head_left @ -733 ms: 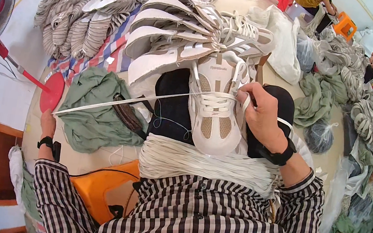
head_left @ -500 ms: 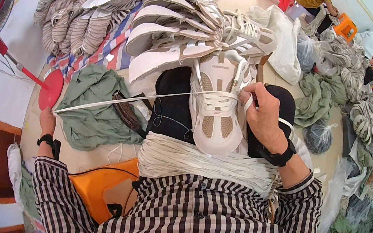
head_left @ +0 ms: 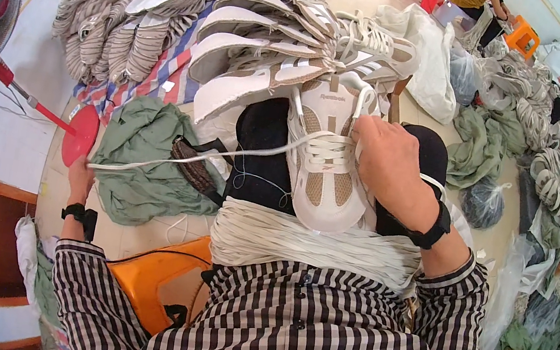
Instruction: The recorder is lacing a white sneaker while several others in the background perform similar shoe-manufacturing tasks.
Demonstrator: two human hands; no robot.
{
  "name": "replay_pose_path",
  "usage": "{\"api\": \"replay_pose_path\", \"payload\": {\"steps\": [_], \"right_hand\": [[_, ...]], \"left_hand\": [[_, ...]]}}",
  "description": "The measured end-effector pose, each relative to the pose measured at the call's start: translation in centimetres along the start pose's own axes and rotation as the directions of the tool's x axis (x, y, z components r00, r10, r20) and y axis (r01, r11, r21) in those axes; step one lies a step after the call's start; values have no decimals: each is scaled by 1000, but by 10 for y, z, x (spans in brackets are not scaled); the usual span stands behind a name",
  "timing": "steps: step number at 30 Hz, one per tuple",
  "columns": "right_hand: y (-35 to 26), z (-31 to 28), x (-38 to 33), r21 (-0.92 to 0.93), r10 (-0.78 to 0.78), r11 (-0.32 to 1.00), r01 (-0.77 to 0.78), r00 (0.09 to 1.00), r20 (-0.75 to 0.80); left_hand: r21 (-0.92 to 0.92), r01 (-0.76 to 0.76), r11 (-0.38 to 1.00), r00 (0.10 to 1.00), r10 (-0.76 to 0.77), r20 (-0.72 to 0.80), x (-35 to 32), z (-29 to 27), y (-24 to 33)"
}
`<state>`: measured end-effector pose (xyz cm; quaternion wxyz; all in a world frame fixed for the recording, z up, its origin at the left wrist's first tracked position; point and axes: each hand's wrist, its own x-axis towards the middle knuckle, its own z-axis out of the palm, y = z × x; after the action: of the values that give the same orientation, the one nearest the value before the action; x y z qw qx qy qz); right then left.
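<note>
Sneaker (head_left: 326,160) toe toward wearer, long axis vertical; hands gripping: right (head_left: 389,159) shoe, left (head_left: 80,176) lace (head_left: 202,157).

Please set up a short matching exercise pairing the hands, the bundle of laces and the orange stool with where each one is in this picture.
Things:
1. left hand
2. right hand
3. thick bundle of white laces
4. orange plastic stool

Places:
A. across the lap, below the shoe
B. on the beige mesh sneaker
C. low at the left, beside the striped shirt
D. far out left, pulling one white lace taut

Pairs: 1-D, 2-B, 3-A, 4-C
</note>
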<state>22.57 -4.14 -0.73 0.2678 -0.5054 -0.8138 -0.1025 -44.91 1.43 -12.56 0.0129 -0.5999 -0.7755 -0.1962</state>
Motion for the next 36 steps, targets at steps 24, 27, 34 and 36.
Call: {"api": "replay_pose_path", "payload": {"steps": [24,27,34,36], "right_hand": [[21,16,-13,642,376,643,-418,902,212],[20,16,-13,641,383,638,-426,898,216],[21,16,-14,651,375,638,-411,904,204],[19,15,-12,639,361,661,-394,913,190]], "left_hand": [[-871,-347,347,848,513,-133,-134,28,445],[-906,-285,313,864,492,-102,-132,33,443],[-136,-975,176,207,941,-268,-125,5,424],[-133,-979,152,182,950,-255,-126,-4,412]]}}
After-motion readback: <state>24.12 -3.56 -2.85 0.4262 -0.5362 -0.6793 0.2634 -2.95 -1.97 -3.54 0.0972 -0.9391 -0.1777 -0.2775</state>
